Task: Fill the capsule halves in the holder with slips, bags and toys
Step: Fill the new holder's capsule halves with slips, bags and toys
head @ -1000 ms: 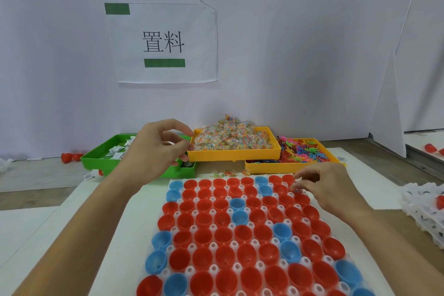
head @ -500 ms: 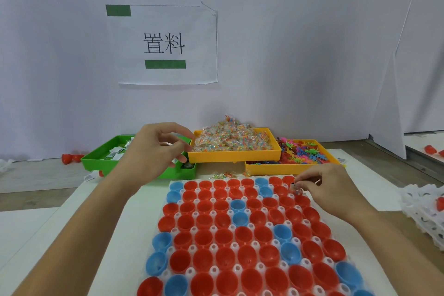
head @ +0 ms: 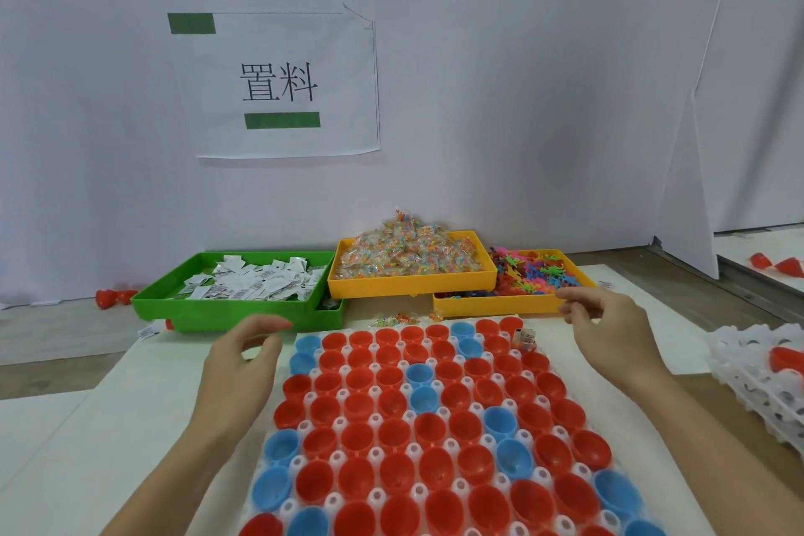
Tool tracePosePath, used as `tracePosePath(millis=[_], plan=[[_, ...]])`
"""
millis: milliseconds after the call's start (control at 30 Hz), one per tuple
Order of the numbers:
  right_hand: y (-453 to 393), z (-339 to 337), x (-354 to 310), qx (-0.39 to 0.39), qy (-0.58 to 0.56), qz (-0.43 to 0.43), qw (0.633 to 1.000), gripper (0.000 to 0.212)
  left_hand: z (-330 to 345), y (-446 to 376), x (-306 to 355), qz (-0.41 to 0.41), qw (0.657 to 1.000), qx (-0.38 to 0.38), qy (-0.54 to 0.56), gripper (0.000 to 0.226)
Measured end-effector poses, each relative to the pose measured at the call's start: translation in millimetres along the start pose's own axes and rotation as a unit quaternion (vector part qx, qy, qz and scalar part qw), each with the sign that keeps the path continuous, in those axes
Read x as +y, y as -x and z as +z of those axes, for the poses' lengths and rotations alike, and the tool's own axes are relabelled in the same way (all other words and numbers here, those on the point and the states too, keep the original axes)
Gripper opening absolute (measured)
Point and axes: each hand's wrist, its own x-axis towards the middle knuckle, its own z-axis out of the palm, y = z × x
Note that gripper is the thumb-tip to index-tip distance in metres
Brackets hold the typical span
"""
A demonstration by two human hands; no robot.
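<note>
Since both hands, left [head: 243, 355] and right [head: 609, 329], hover loosely curled and empty above the holder [head: 439, 418], slips [head: 256, 285] in the green tray look light, flimsy: pinch an edge

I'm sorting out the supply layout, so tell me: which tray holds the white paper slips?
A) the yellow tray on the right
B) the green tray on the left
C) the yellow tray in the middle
B: the white slips lie in the green tray, while the middle yellow tray holds clear bags and the right yellow tray holds coloured toys.
</note>
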Motion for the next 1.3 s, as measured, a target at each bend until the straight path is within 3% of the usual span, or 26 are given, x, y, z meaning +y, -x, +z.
tracePosePath(millis=[167, 400, 533, 767, 967, 1133, 1300], plan=[[-0.4, 7.2, 2.0, 0.014, 0.004, 0.007, 1.000, 0.027, -2.0, 1.5, -30.0, -0.064, 0.994, 0.030, 0.079, 0.030], [-24.9, 14.2, -26.8, 0.042, -0.009, -0.007, 0.999, 0.030, -1.2, -0.3, -33.8, -0.071, 0.993, 0.002, 0.092, 0.031], [-58.1, 29.9, -34.8, 0.010, 0.060, -0.021, 0.998, 0.031, -0.4, -0.4, -34.3, -0.065, 0.994, 0.000, 0.090, 0.032], [-104.9, 57.6, -4.7, -0.145, 0.253, 0.015, 0.956, 0.027, 1.9, -1.7, -34.8, -0.068, 0.994, 0.010, 0.090, 0.032], [-109.6, 70.2, 10.4, -0.118, 0.248, 0.049, 0.960, 0.014, 2.0, -2.0, -34.3, -0.066, 0.994, 0.012, 0.082, 0.033], [-105.9, 64.7, 10.9, -0.105, 0.218, 0.031, 0.970, 0.033, 1.9, -1.5, -33.7, -0.069, 0.994, 0.011, 0.080, 0.033], [-90.4, 56.8, 0.4, 0.020, 0.093, 0.001, 0.995, 0.009, 1.4, -1.4, -34.3, -0.068, 0.994, 0.013, 0.083, 0.032]])
